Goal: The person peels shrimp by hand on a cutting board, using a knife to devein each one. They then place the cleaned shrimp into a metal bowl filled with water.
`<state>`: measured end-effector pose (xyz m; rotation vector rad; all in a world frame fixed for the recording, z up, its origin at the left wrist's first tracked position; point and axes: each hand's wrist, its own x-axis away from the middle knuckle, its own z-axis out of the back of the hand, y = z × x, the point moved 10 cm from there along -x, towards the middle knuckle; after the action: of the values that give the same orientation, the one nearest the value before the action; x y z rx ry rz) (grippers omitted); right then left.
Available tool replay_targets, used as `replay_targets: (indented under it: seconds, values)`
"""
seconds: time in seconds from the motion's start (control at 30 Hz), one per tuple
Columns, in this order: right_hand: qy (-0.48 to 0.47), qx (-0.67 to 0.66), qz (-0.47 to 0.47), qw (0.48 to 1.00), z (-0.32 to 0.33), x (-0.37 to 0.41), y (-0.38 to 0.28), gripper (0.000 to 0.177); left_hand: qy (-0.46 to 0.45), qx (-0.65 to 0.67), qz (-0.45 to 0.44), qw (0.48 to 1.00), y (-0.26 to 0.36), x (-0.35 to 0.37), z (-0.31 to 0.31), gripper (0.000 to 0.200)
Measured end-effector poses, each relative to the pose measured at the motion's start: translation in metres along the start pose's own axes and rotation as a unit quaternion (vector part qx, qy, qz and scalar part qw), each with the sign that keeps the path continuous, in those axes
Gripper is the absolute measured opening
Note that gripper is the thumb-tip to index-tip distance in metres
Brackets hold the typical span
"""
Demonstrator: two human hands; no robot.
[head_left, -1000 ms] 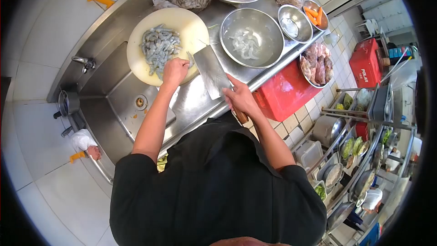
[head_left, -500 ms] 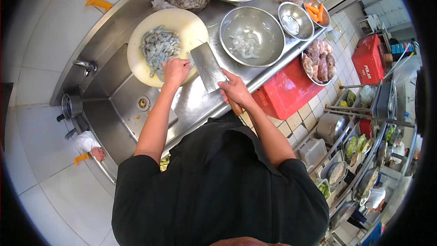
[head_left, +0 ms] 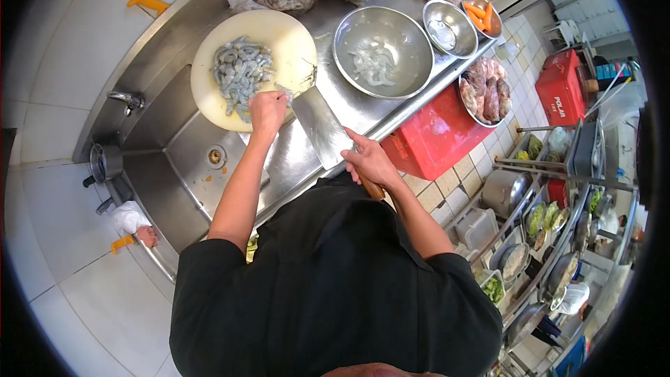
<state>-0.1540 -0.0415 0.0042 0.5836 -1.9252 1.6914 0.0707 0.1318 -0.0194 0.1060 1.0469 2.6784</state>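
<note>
My left hand point(head_left: 268, 115) is closed in a pinch on a grey peeled shrimp point(head_left: 284, 91) at the near edge of the round white cutting board point(head_left: 296, 42). Just left of it on the board lies a pile of grey shrimp point(head_left: 241, 70). Wrapped round the wooden handle of a cleaver point(head_left: 322, 127), my right hand point(head_left: 372, 163) holds the broad blade flat-on to view, its far corner close to the pinched shrimp. Dark thin scraps point(head_left: 308, 78) stick to the board's right side. A steel bowl point(head_left: 412, 73) right of the board holds several shrimp in liquid.
The board overhangs a steel sink point(head_left: 150, 167) with a tap point(head_left: 128, 100). Smaller bowls stand behind right, one with carrots point(head_left: 479, 15). A red cooler box point(head_left: 436, 136) and a bowl of raw meat-like pieces point(head_left: 487, 91) are beside the counter. Loaded shelves point(head_left: 502, 223) stand at right.
The cleaver has moved down towards my body, uncovering the dark scraps on the board. My left hand stays near the board's edge with the shrimp. The whole view has shifted slightly.
</note>
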Motion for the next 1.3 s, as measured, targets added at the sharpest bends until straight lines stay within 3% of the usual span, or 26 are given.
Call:
replay_targets:
  seconds: [0.1, 0.4, 0.6, 0.8, 0.9, 1.1, 1.3]
  values:
    - [-0.015, 0.039, -0.021, 0.999, 0.001, 0.004, 0.001, 0.07, -0.012, 0.012, 0.038, 0.999, -0.007, 0.001, -0.002, 0.018]
    - [0.027, 0.054, 0.0, 0.998, 0.002, -0.004, -0.013, 0.068, -0.02, 0.034, 0.042, 0.998, -0.007, 0.001, -0.001, 0.018]
    - [0.094, 0.177, 0.057, 0.978, 0.012, 0.004, -0.031, 0.065, -0.018, 0.01, 0.031, 0.999, -0.011, -0.002, -0.002, 0.019]
    - [0.093, 0.181, 0.07, 0.977, 0.005, 0.007, -0.039, 0.063, -0.071, 0.033, 0.098, 0.992, -0.017, -0.008, -0.008, 0.023]
    - [0.087, 0.196, 0.075, 0.974, 0.006, 0.001, -0.035, 0.063, -0.097, -0.083, 0.087, 0.988, -0.001, -0.006, -0.007, 0.022]
    - [0.094, 0.186, 0.062, 0.976, 0.008, 0.003, -0.034, 0.064, -0.177, -0.146, 0.13, 0.965, 0.003, -0.005, -0.006, 0.022]
    - [0.091, 0.162, 0.043, 0.982, 0.011, -0.004, -0.02, 0.066, -0.102, -0.113, 0.097, 0.984, 0.003, -0.004, 0.022, 0.024]
